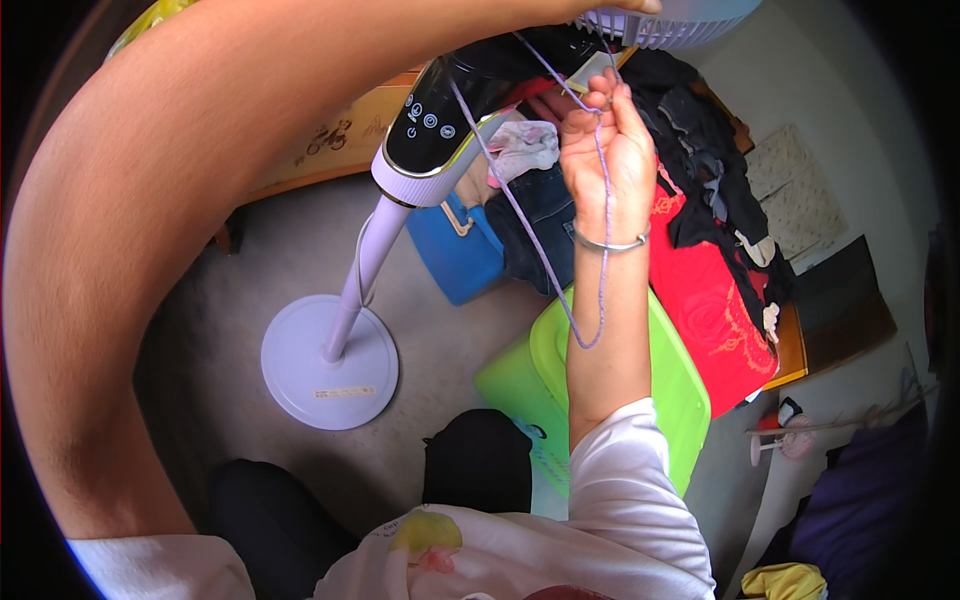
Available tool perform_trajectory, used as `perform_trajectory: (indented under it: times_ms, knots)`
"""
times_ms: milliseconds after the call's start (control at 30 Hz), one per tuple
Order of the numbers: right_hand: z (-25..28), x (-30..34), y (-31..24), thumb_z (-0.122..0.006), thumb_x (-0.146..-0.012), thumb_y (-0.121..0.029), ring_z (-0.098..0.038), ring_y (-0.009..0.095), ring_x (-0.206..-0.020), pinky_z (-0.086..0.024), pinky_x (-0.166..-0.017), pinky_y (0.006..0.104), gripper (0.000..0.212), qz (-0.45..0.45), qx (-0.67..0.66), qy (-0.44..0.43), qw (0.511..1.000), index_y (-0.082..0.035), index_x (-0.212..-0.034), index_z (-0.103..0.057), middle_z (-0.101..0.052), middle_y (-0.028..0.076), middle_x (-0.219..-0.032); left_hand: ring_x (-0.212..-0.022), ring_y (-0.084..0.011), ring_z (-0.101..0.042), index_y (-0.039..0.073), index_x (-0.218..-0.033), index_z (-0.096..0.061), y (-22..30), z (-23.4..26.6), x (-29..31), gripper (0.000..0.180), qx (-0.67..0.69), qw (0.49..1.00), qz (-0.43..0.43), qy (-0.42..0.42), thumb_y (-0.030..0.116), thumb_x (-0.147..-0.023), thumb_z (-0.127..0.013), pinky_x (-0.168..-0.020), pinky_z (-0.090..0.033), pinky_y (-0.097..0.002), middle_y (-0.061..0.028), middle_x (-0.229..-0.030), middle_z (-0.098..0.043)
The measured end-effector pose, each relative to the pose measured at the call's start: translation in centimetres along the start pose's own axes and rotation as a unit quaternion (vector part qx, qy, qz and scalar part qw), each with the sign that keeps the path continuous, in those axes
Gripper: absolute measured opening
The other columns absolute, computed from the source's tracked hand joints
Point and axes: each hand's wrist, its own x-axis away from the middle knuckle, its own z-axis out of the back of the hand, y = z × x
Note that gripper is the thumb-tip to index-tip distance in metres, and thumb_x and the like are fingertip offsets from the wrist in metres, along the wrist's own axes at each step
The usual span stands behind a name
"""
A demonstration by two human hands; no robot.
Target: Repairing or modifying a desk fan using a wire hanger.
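Lavender pedestal fan (362, 265) is the largest thing being worked on. Round base (295, 355) flat on the grey floor (225, 275); glossy black control panel (425, 135) higher up; part of the grille (668, 32) at top, cut off by the frame. Green box (690, 390) on the floor, right of the base. Red cloth (705, 310) behind it, spread to a corner where a wooden edge (792, 345) shows. Blue box (450, 265) farther off.

Left hand (628, 4): at the grille, mostly out of frame; cannot tell whether it grips.

Right hand (612, 135): palm showing, fingers curled, apparently pinching thin lavender cord (607, 205) below the grille. Cord hangs in a slack loop, passing the bracelet (618, 245); lowest bend by the right forearm (612, 370).

Judgement: step in hand looks like managing cord at the fan's head, left hand probably steadying. Next move calls for a firm pinch and slack kept off the bracelet.
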Motion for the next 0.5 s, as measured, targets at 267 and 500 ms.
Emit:
perform_trajectory:
  times_ms: [267, 500]
  knots:
    - [-0.5, 0.3, 2.5, -0.048, -0.090, -0.014, -0.057, 0.014, -0.073, -0.048, -0.057, 0.0237, 0.017, 0.015, -0.038, 0.048, 0.998, -0.003, -0.102, -0.050, -0.059, 0.008, -0.089, -0.128, -0.0395, -0.017, -0.001, -0.136, -0.017, -0.6, 2.1, 0.7, 0.097, 0.045, 0.998, -0.016, -0.047, 0.042, -0.068, -0.070, -0.106, -0.019, -0.0436, -0.0268, -0.135, -0.020]
    - [0.2, -1.0, 2.6, -0.046, -0.091, -0.018, -0.057, 0.014, -0.068, -0.043, -0.053, 0.0253, 0.019, 0.021, -0.052, 0.055, 0.997, -0.005, -0.104, -0.049, -0.061, 0.011, -0.084, -0.123, -0.0301, -0.032, 0.001, -0.135, -0.023, -0.3, 0.3, -0.8, 0.087, 0.065, 0.992, 0.056, -0.090, 0.031, -0.070, -0.071, -0.102, -0.028, -0.0366, -0.0210, -0.131, -0.032]
